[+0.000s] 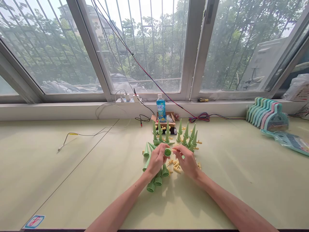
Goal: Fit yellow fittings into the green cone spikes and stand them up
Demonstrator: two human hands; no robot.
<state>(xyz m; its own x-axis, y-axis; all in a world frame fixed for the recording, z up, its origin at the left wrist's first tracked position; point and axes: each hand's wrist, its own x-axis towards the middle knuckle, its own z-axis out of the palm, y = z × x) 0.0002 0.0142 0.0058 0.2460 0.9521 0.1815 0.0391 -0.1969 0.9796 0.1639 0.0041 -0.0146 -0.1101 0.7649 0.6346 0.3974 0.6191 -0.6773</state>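
Note:
My left hand (155,161) is closed round a green plastic watering spike (167,152), its round open end facing me. Just to the right, my right hand (187,162) pinches a small yellow valve (173,150) against or close beside the spike's rim; whether they touch I cannot tell. Under and between the hands lies a loose pile of yellow valves (177,167). More green spikes (158,180) lie on their sides below my left hand. Behind the hands, several green spikes (185,135) stand point up with yellow valves sticking out of their sides.
A blue bottle (161,108) stands at the back by a small cardboard box (172,116) and a dark phone (172,130). Cables (202,117) run along the sill. Pastel boards (267,114) stand at the right. A thin wire (70,134) lies at the left.

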